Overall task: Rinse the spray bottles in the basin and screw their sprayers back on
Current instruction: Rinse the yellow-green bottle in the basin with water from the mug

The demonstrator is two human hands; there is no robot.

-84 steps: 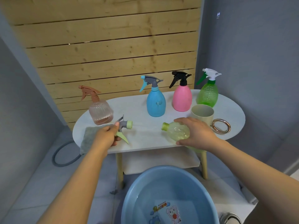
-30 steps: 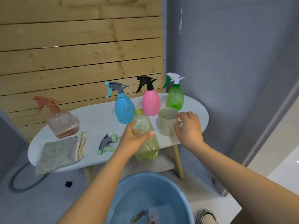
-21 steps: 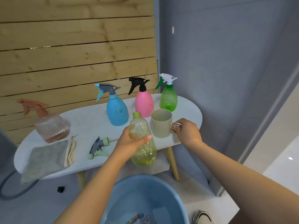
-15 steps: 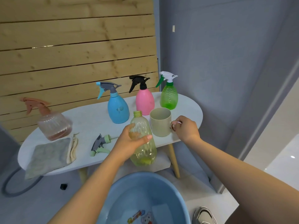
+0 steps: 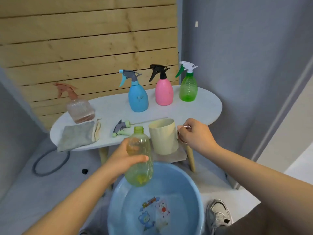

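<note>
1. The yellow-green bottle [image 5: 139,156] is gripped around its upper body by the left hand [image 5: 126,157]; it is held upright, uncapped, above the far rim of the blue basin [image 5: 155,204].
2. The metal ring handle [image 5: 182,135] of the beige cup [image 5: 163,136] is pinched by the curled fingers of the right hand [image 5: 194,135]. The cup is held slightly tilted, just right of the bottle's neck and beyond the basin; whether it rests on anything cannot be told.
3. The basin is noted on the floor nearest the camera, with a cartoon print on its bottom.
4. Behind the basin a white oval table [image 5: 208,107] is seen. A detached grey-and-green sprayer [image 5: 121,128] lies on its front edge, beyond the basin and to its left.
5. Further left of the basin, on the table, a folded grey cloth [image 5: 76,136] is laid, with a clear pink bottle [image 5: 79,109] behind it, sprayer fitted.
6. At the table's back, furthest from the basin, a blue bottle [image 5: 138,97], a pink bottle [image 5: 164,93] and a green bottle [image 5: 188,88] stand in a row, sprayers fitted.
7. A grey shoe [image 5: 218,212] is recorded just right of the basin; a grey hose [image 5: 49,167] lies on the floor to its left.
</note>
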